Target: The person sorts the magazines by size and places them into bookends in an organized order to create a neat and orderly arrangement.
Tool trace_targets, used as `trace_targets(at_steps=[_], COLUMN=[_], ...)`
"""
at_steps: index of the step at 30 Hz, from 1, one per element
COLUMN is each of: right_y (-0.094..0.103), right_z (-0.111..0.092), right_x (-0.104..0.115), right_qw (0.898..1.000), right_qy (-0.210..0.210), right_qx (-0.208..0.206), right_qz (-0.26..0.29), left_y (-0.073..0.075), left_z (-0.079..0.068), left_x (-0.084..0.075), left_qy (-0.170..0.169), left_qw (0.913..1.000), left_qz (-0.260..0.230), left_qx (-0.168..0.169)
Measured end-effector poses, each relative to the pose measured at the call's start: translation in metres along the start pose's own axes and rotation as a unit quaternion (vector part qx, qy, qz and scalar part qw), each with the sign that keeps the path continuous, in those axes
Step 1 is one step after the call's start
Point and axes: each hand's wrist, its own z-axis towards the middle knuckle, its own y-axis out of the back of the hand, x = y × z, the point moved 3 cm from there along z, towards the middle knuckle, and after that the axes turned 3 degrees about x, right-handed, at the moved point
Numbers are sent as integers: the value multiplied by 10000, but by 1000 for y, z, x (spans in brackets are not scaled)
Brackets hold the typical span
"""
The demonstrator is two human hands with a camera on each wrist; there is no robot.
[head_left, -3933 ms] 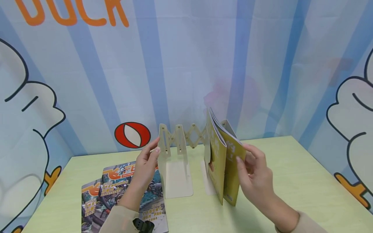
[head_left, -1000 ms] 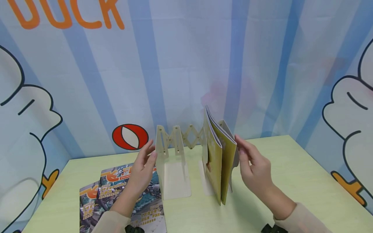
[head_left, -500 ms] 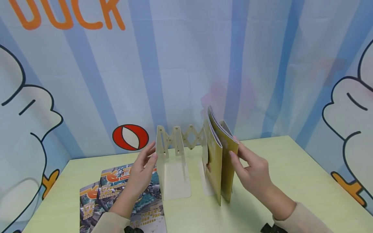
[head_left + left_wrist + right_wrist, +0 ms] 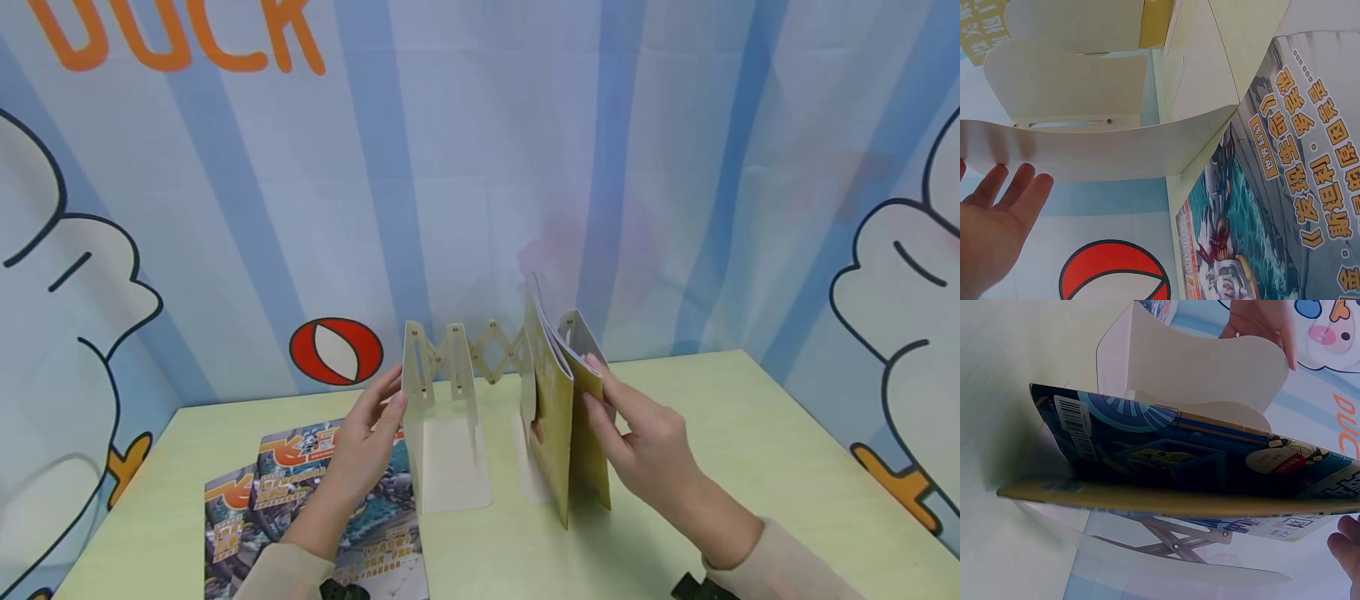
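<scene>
In the head view, a cream metal expanding bookend (image 4: 457,467) with scissor links stands on the table. Two yellow-covered magazines (image 4: 551,392) stand upright in its right compartment, their near edges fanned apart. My right hand (image 4: 652,433) pinches the near edge of the right-hand yellow magazine (image 4: 592,433), thumb on its left face. My left hand (image 4: 367,433) touches the outer side of the left end panel with extended fingers; the left wrist view shows these fingertips (image 4: 1025,181) against the panel. Dark blue printed covers (image 4: 1166,450) face each other between the two magazines in the right wrist view.
Two overlapping magazines (image 4: 382,533) with motorbike-like pictures lie flat at the left, partly under my left forearm. The pale table (image 4: 750,467) ends at a striped blue cloth backdrop (image 4: 480,167) with cartoon ducks.
My right hand went from beside the right end panel to pinching the right yellow magazine. That magazine's near lower corner has swung right, widening the gap. My left hand stays at the left panel.
</scene>
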Motion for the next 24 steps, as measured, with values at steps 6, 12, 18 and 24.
trace_targets(at_steps=[6, 12, 18, 24], right_y=[-1, -1, 1, 2], right_z=[-2, -8, -8, -6], right_x=[3, 1, -4, -10], right_qw=[10000, 9992, 9974, 9978], right_qy=[63, 1, -90, -254], right_qx=[52, -15, -62, -17], right_qz=[23, 404, 716, 612], left_y=[1, 0, 1, 2], left_z=[0, -1, -2, -2], left_x=[-1, -1, -3, -5], left_qy=[-9, 13, 3, -118], left_qw=[10000, 10000, 10000, 9998], left_qz=[-4, -13, -10, 162], left_qx=[29, 16, -20, -29])
